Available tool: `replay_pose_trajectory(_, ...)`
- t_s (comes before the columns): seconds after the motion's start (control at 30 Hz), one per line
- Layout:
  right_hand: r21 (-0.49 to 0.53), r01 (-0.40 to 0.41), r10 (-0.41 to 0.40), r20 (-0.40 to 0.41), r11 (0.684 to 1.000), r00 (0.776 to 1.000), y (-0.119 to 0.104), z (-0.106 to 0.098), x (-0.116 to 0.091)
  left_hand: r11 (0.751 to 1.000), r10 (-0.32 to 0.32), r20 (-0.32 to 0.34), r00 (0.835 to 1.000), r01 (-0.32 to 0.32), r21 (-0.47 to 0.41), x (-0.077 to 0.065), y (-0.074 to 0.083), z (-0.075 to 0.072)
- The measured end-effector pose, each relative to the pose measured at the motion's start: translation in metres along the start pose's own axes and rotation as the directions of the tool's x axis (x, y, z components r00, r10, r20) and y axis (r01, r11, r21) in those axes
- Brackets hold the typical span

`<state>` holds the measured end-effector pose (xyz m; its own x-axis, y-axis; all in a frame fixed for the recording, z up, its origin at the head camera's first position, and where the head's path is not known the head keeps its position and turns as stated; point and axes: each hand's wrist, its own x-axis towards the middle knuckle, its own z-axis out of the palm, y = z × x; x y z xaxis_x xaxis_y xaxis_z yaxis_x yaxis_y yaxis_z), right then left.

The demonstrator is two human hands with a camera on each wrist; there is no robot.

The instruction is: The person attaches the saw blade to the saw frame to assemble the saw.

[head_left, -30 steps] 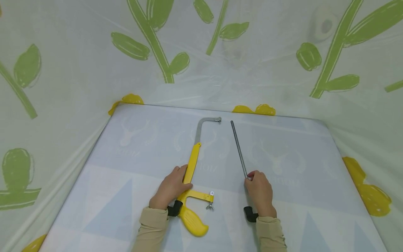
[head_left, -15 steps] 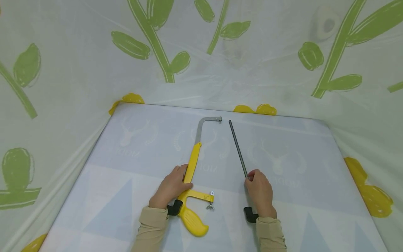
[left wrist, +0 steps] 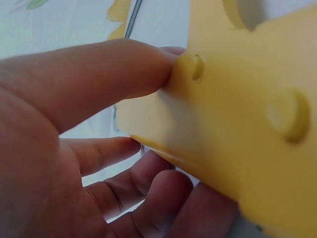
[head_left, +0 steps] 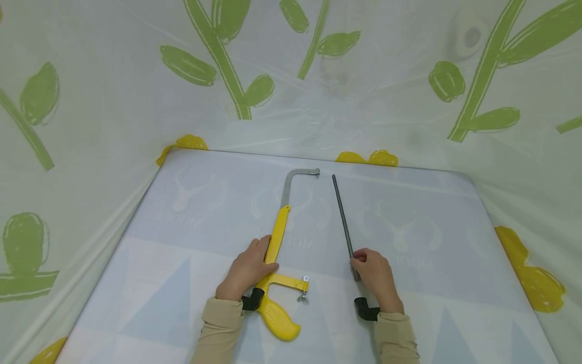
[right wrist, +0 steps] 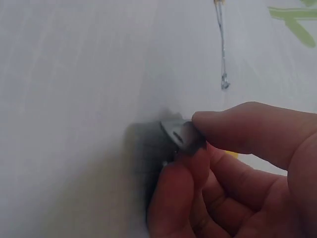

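A hacksaw frame with a yellow handle lies lengthwise on the table, its grey front arm pointing away. My left hand grips its yellow bar near the handle. In the left wrist view the thumb presses the frame from one side, with fingers curled beneath. My right hand pinches a thin grey hacksaw blade near its close end, right of the frame and apart from it. The right wrist view shows a hole in the blade's end between thumb and fingers.
A wing nut hangs on the frame's short near arm. At the far arm's tip sits a small metal holder. The table has a pale patterned cover, and a leaf-printed sheet rises behind it.
My right hand's fingers have shifted along the blade, and the blade's near end now shows below them. The left hand and hacksaw frame have stayed put.
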<state>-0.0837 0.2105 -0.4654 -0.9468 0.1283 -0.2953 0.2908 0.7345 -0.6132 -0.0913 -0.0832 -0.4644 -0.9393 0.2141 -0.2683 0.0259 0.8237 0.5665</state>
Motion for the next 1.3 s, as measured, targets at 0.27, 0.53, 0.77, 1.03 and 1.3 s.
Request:
replay_pose_trajectory(0.27,0.167,-0.014,0.008,0.035,0.986,0.999,0.009,0.003,0.0,1.0,-0.012,0.009,1.0,0.012,-0.015,0.0,0.0,0.0)
replay_pose_trajectory(0.53,0.336,-0.039,0.027,0.043,0.941,0.999,0.01,0.008,0.0,1.0,0.002,0.004,1.0,-0.002,-0.023,0.001,-0.003,0.001)
replay_pose_trajectory(0.77,0.411,-0.055,0.043,0.041,0.91,0.998,0.005,0.015,-0.005,0.999,-0.001,0.009,1.0,0.002,-0.046,0.001,-0.003,0.001)
replay_pose_trajectory(1.03,0.498,-0.035,0.017,0.042,0.867,0.999,0.0,0.024,-0.007,0.998,0.007,0.009,1.0,-0.007,-0.058,0.0,-0.003,0.0)
replay_pose_trajectory(1.3,0.535,-0.015,0.004,0.021,0.845,1.0,-0.005,0.034,-0.008,1.0,-0.015,0.029,0.999,0.016,-0.027,0.002,-0.006,0.003)
